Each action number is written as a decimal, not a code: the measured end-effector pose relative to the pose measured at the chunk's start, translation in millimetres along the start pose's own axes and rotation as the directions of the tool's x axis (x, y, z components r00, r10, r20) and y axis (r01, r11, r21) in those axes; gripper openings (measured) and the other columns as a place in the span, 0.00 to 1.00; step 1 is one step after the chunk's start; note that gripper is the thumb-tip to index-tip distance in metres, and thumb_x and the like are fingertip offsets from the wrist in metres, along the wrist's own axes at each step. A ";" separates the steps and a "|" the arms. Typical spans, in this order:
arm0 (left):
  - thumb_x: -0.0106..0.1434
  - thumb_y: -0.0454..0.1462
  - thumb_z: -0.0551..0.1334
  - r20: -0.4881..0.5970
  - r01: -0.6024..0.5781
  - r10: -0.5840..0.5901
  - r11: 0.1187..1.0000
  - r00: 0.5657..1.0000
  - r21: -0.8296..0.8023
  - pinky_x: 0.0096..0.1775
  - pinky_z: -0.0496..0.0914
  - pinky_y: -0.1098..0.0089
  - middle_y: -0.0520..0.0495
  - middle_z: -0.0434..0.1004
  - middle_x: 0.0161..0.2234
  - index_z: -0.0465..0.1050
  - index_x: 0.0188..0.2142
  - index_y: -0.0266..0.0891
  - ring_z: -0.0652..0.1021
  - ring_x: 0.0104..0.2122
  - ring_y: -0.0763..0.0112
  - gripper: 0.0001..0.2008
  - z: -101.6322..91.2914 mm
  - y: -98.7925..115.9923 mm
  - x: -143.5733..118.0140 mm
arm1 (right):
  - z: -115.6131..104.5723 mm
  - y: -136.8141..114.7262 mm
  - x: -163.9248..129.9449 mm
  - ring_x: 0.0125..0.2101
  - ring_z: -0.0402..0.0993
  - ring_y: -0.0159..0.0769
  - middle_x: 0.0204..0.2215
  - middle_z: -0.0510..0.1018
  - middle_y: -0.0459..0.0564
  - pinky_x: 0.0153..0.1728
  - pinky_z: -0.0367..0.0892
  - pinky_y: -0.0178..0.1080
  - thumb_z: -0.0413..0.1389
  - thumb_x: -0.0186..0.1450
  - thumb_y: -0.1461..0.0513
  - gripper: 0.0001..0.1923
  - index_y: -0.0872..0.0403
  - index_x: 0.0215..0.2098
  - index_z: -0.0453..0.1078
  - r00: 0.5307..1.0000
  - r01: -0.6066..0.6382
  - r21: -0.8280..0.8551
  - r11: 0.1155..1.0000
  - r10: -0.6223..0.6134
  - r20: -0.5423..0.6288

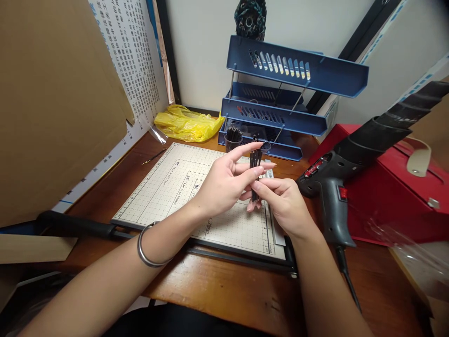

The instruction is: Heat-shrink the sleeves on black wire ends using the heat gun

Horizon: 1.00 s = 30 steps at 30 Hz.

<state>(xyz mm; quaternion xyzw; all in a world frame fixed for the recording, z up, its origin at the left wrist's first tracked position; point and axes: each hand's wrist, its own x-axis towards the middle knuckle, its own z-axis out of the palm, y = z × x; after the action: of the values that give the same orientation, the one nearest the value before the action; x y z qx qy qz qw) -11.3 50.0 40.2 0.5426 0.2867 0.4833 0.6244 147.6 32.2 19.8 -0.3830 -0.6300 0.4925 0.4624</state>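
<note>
A bundle of thin black wire-like pieces (256, 160) stands roughly upright between my two hands, above the right part of a paper trimmer's gridded board (164, 187). My left hand (228, 180) holds it with the thumb across its middle, while some fingers stretch out past it. From the right, my right hand (280, 201) pinches the same bundle with its thumb and fingers lower down. Fingers cover part of the bundle's lower half. Just behind my hands is a dark cup (233, 145) filled with similar thin black pieces; a second container (266, 147) is partly hidden.
A blue tiered rack (273, 117) stands at the back, beside a yellow plastic bag (187, 124). On the right, a heat gun (335, 201) leans near a red box (393, 196). The trimmer's black handle (77, 225) extends left. A few thin pieces (154, 157) lie left of the board.
</note>
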 end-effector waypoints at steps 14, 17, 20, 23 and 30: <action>0.63 0.41 0.71 -0.004 0.007 -0.007 1.000 1.000 0.001 0.21 0.65 0.74 0.47 0.84 0.35 0.72 0.56 0.40 0.67 0.17 0.80 0.23 2.4 2.2 -1.7 | 4.2 -2.8 0.8 0.19 0.73 0.31 0.18 0.79 0.48 0.21 0.67 0.33 0.62 0.66 0.52 0.16 0.54 0.27 0.81 1.000 -0.001 0.015 1.000 0.001 -0.022; 0.62 0.41 0.72 -0.012 -0.026 0.026 1.000 1.000 0.012 0.21 0.65 0.74 0.49 0.83 0.32 0.72 0.54 0.39 0.68 0.17 0.80 0.22 1.2 1.3 -0.9 | 3.9 -2.2 0.6 0.19 0.75 0.31 0.20 0.81 0.49 0.22 0.67 0.33 0.63 0.66 0.52 0.15 0.54 0.29 0.82 1.000 0.000 0.022 1.000 0.001 -0.025; 0.61 0.40 0.72 -0.047 -0.060 0.061 0.998 0.997 0.032 0.21 0.65 0.76 0.51 0.82 0.29 0.73 0.51 0.38 0.74 0.20 0.76 0.20 0.9 1.5 -0.4 | 3.3 -1.5 0.6 0.20 0.76 0.31 0.23 0.82 0.49 0.22 0.66 0.33 0.63 0.66 0.52 0.14 0.53 0.29 0.83 0.999 -0.009 0.043 0.999 0.011 -0.039; 0.62 0.38 0.71 -0.094 -0.070 0.075 0.996 0.993 0.052 0.25 0.69 0.76 0.51 0.81 0.28 0.73 0.49 0.38 0.78 0.25 0.74 0.17 2.1 3.1 -0.6 | 2.8 -1.1 0.8 0.20 0.75 0.32 0.20 0.81 0.49 0.22 0.66 0.34 0.63 0.65 0.51 0.15 0.53 0.30 0.83 0.999 -0.018 0.061 0.998 0.021 -0.040; 0.62 0.35 0.69 -0.104 -0.078 0.080 0.997 0.991 0.025 0.28 0.72 0.76 0.49 0.83 0.32 0.73 0.48 0.37 0.81 0.29 0.71 0.15 4.7 4.8 -1.6 | 2.6 1.6 1.0 0.20 0.76 0.33 0.21 0.80 0.48 0.20 0.67 0.34 0.64 0.64 0.51 0.15 0.53 0.32 0.83 0.998 -0.013 0.078 0.997 0.018 -0.057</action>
<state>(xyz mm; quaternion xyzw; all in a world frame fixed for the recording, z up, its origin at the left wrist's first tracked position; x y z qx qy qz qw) -9.2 46.3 45.6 0.5336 0.3026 0.5325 0.5832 144.8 32.8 18.2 -0.3835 -0.5939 0.5090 0.4910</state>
